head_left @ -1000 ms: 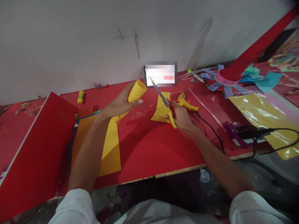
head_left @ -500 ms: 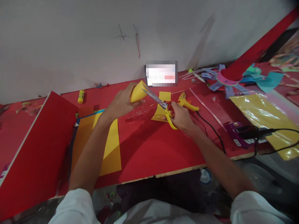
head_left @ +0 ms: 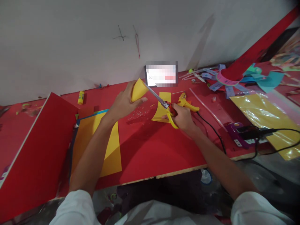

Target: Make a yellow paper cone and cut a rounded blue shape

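Note:
My left hand (head_left: 125,101) is closed on a curled piece of yellow paper (head_left: 139,90), held above the red tabletop. In my right hand (head_left: 182,116) is a pair of scissors (head_left: 169,112) with yellow and red handles. Their blades point up and left, look closed together, and meet the right edge of the curled paper. Below the scissors lies a cut yellow paper piece (head_left: 161,109) with curved sides. A yellow glue gun (head_left: 187,103) with a black cord rests just behind my right hand.
Yellow and blue sheets (head_left: 112,156) lie under my left forearm, beside a standing red board (head_left: 35,156). A glue stick (head_left: 81,97) stands behind them. At right are a purple power strip (head_left: 239,134), a plastic-wrapped yellow pack (head_left: 264,122) and a red cone (head_left: 260,47). A phone (head_left: 161,75) leans on the wall.
The scissor blades have come from apart to together at the edge of the curled paper. My left hand and the paper have tilted slightly.

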`<state>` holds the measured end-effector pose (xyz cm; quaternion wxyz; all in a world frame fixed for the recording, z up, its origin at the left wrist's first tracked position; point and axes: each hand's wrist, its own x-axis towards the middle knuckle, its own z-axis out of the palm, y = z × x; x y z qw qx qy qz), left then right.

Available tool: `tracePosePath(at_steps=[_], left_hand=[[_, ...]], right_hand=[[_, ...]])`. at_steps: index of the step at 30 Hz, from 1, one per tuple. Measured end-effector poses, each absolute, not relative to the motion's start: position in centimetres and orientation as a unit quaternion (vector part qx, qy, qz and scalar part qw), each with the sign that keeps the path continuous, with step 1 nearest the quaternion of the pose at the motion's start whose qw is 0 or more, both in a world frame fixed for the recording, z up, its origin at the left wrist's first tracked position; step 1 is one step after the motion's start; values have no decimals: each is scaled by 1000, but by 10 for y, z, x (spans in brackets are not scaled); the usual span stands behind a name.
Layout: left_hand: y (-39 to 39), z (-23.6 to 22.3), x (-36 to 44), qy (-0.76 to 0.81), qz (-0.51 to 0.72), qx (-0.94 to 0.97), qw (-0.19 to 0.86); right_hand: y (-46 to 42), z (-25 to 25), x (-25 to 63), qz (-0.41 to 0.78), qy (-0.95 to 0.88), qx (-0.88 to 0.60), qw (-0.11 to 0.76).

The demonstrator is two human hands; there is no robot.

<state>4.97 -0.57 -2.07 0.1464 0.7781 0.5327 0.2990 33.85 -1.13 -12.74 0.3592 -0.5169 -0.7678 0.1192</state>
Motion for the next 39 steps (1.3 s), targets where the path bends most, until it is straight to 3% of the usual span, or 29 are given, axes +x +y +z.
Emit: tracePosePath(at_steps=[6, 14, 31, 39], left_hand=[[-3, -21, 47, 494, 314, 797, 148], [-4, -17, 46, 571, 265, 772, 88], [1, -26, 42, 519, 275, 794, 158], [-4, -23, 50, 503, 327, 777, 192]], right_hand=[[-9, -128, 341, 187, -772, -506, 336], [-11, -125, 342, 204, -789, -479, 327], [-13, -121, 341, 149, -776, -508, 342], [-17, -115, 337, 172, -736, -521, 396]])
